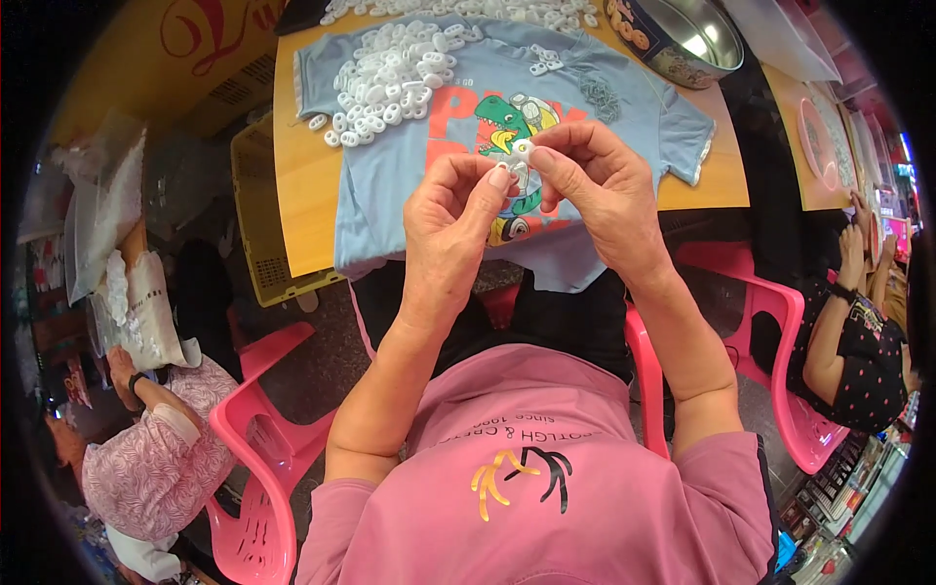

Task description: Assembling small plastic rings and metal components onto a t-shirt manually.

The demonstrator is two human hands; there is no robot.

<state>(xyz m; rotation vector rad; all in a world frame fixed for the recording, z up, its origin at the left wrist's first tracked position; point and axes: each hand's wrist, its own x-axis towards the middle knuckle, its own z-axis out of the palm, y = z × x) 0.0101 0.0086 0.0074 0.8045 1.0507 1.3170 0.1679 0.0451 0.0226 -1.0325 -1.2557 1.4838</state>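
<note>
Over a light blue T-shirt [380, 195] spread on the table, my two hands meet at fingertip height. My right hand [600, 190] pinches a small white plastic piece [523, 147] between thumb and forefinger. Close beside it, my left hand [448, 210] is closed in a pinch at a whitish bit, mostly hidden by the fingertips. A big heap of white oval plastic pieces with holes [395, 80] lies on the shirt's left side. Farther right sit a few white pieces [546, 60] and a small pile of thin greyish parts [599, 97].
A round metal tin [697, 44] stands at the table's far right. More white pieces [468, 10] lie along the far edge. A yellow crate [268, 210] is left of the wooden table [302, 185]. Pink chairs [258, 429] and seated people [156, 448] flank me.
</note>
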